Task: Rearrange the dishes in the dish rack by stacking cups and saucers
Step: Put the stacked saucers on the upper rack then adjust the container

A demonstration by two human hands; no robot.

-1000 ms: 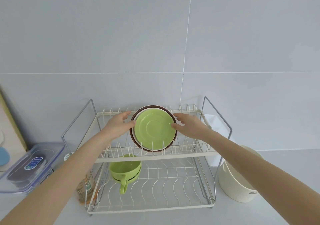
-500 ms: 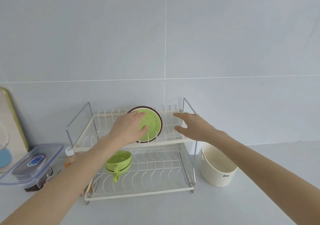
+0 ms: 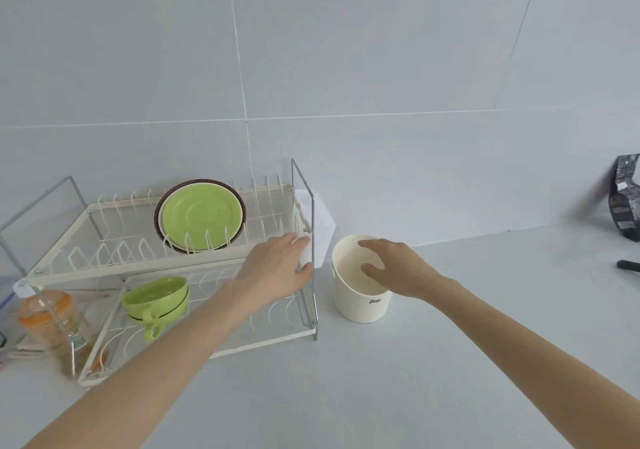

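A white two-tier dish rack (image 3: 104, 265) stands on the counter at the left. On its upper tier a green saucer (image 3: 202, 215) leans upright in front of a brown-rimmed plate (image 3: 162, 199). Two green cups (image 3: 156, 298) sit stacked on the lower tier, handles toward me. My left hand (image 3: 277, 268) is at the upper tier's right front corner with fingers loosely spread and holds no dish; whether it touches the frame I cannot tell. Relaxed and empty, my right hand (image 3: 391, 267) hovers over the mouth of a cream round container (image 3: 360, 306) just right of the rack.
A jar with an orange lid (image 3: 45, 324) stands left of the rack. A white holder (image 3: 323, 227) hangs on the rack's right side. A black packet (image 3: 625, 199) and a dark flat object (image 3: 628, 265) lie at the far right. The tiled wall is close behind.
My left hand came off the green saucer and moved right to the rack's corner. My right hand dropped from the upper tier to the cream container. The view swung right.
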